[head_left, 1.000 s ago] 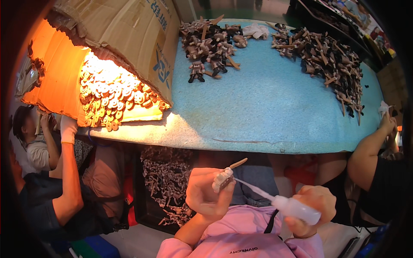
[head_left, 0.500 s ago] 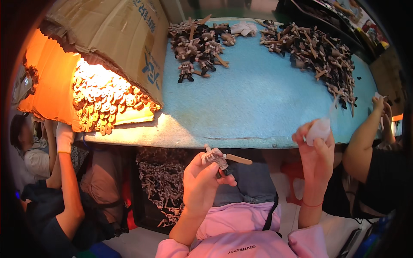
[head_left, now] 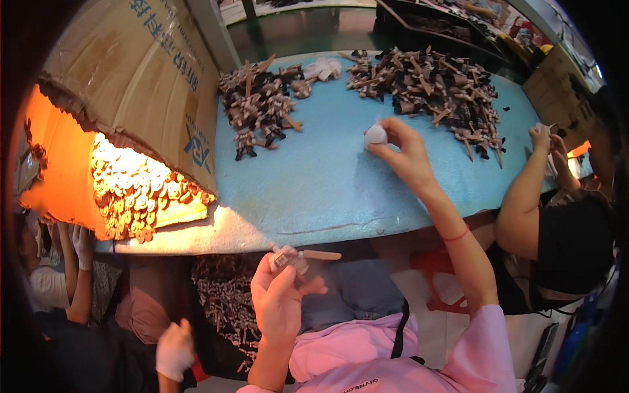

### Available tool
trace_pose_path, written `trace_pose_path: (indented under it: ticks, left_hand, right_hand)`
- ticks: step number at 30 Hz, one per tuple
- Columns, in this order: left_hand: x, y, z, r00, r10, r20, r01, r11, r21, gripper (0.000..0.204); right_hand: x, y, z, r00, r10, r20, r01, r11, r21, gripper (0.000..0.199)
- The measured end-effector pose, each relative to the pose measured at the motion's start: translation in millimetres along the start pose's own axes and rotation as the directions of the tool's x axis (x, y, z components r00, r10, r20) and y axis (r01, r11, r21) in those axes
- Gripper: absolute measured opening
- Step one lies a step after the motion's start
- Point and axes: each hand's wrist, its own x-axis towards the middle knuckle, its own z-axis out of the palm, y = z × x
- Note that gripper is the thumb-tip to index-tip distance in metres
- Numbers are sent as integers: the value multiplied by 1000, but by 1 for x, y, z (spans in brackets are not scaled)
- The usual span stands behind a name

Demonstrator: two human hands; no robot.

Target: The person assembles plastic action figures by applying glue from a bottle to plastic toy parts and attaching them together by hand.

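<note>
My left hand (head_left: 278,301) pinches a small toy figure (head_left: 285,257) just in front of the table's near edge, above my lap. A flat tan, blade-like piece (head_left: 321,255) sticks out to the right from the figure. Over the blue tabletop (head_left: 314,196), my right hand (head_left: 409,154) is closed around a small whitish squeeze bottle (head_left: 375,135), held in the fingertips. Part of the bottle is hidden by the fingers. Similar figures with tan pieces lie in a left pile (head_left: 262,108) and a larger right pile (head_left: 426,88) at the back.
At the left a torn cardboard box (head_left: 137,78) rests over brightly lit round pieces (head_left: 131,183). A crumpled white cloth (head_left: 322,68) lies between the piles. Below the table is a dark bin of figures (head_left: 226,301). Co-workers' hands (head_left: 550,141) and a gloved hand (head_left: 175,350) are nearby.
My right hand has moved left and away from me over the tabletop, carrying the squeeze bottle. My left hand still holds the figure, a little lower and further left in view.
</note>
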Motion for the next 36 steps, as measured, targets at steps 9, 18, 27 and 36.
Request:
trace_pose_path:
  ticks: [9,18,27,36]
  left_hand:
    - [-11,-4,-3,992,117,-49,-116,993,34,13]
    - [-13,-6,-14,984,165,-69,-163,986,40,16]
    - [-20,-6,-19,974,221,-55,-217,974,64,20]
    - [-21,1,-31,979,204,-30,-202,978,55,22]
  right_hand:
    - [-4,3,-11,993,-84,-85,40,905,-423,44]
    - [-40,-65,16,974,-228,20,201,813,-546,23]
    - [43,-57,69,930,-258,260,364,566,-740,14]
    - [51,-120,113,855,-237,460,448,784,-429,14]
